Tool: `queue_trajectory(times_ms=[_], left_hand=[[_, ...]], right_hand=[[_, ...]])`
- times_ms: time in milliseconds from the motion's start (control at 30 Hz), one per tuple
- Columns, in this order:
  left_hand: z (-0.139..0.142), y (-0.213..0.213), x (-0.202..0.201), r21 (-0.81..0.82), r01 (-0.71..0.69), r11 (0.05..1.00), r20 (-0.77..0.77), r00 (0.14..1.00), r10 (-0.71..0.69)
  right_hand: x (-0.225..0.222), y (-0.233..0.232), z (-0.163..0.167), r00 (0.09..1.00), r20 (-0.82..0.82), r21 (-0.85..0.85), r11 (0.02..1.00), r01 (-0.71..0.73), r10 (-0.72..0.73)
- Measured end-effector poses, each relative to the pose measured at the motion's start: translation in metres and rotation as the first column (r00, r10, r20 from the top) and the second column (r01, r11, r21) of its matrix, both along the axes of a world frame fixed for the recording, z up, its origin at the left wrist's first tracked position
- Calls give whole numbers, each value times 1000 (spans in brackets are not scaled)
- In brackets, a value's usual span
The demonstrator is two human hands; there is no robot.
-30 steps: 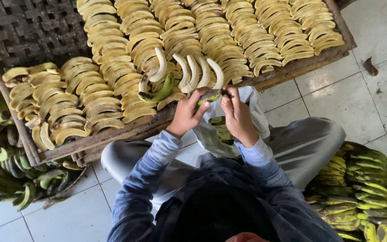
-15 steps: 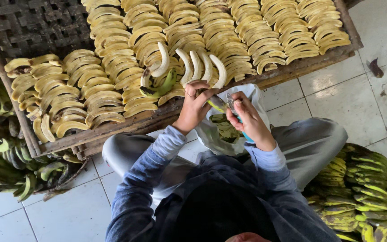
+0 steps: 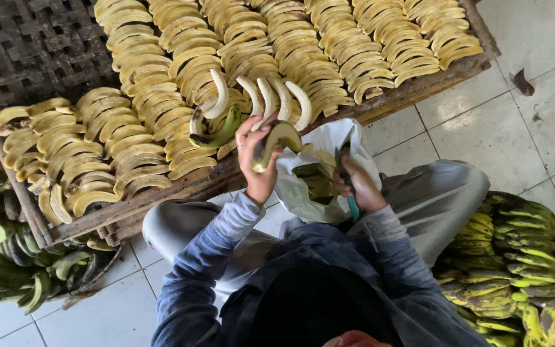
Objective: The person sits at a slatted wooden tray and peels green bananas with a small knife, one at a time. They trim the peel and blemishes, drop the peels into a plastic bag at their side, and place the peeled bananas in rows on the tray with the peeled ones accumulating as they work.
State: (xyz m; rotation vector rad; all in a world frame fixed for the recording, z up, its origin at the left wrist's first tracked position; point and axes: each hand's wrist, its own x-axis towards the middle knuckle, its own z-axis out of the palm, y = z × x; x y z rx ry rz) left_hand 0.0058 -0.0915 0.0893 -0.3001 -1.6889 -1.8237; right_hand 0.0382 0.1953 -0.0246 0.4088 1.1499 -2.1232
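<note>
My left hand (image 3: 256, 162) holds a partly peeled banana (image 3: 276, 140), its pale flesh showing with green skin still on it, just above a white plastic bag (image 3: 326, 168). My right hand (image 3: 356, 185) grips a knife with a teal handle (image 3: 352, 204) over the bag's mouth, where peels lie. Just beyond my hands, several peeled whole bananas (image 3: 270, 101) and one green unpeeled banana (image 3: 223, 129) rest on the sliced pieces.
A woven wooden tray (image 3: 33, 58) holds rows of yellow banana slices (image 3: 239, 51). Green banana bunches (image 3: 8, 270) lie on the tiled floor at left, and more bunches (image 3: 521, 257) at right. My grey-trousered knees flank the bag.
My hands have drawn apart: the left lifted the banana toward the tray, and the right dropped with the knife to the bag. The camera view shifted slightly.
</note>
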Motion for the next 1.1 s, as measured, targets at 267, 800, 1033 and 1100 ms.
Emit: queue_trajectory(times_ms=[267, 800, 1033, 1100], left_hand=[[-29, 3, -21, 361, 124, 924, 298, 924, -240], [-15, 14, -5, -386, 237, 891, 190, 966, -174], [3, 14, 14, -177, 222, 959, 34, 975, -219], [9, 15, 24, -37, 201, 979, -3, 979, -202]], right_hand=[[9, -14, 3, 696, -306, 940, 92, 328, 650], [-27, -125, 169, 290, -929, 369, 626, 687, 229], [-47, -72, 93, 792, -508, 209, 844, 495, -339], [-49, -44, 60, 824, -468, 289, 826, 485, -320]])
